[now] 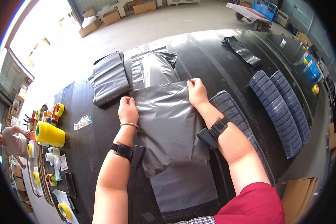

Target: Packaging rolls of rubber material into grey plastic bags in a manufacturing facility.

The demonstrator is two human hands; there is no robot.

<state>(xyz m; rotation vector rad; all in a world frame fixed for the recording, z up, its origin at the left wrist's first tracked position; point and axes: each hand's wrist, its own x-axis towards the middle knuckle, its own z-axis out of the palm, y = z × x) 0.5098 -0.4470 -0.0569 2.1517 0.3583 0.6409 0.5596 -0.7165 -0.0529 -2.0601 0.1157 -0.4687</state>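
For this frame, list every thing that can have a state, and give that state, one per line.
Left hand: pressed flat on the grey mailer bag's far left corner.
Right hand: pressed on the bag's far right corner.
Grey mailer bag: filled, lying flat, open end toward the person.
Bag flap: unfolded, not sealed.
Two grey packed bags: lying beyond the hands, closed.
Folded blue garments: stacked in rows on the right.
Yellow tape roll: lying on its side.

Bare forearms, black strapped wrist devices, thin bracelet, red garment
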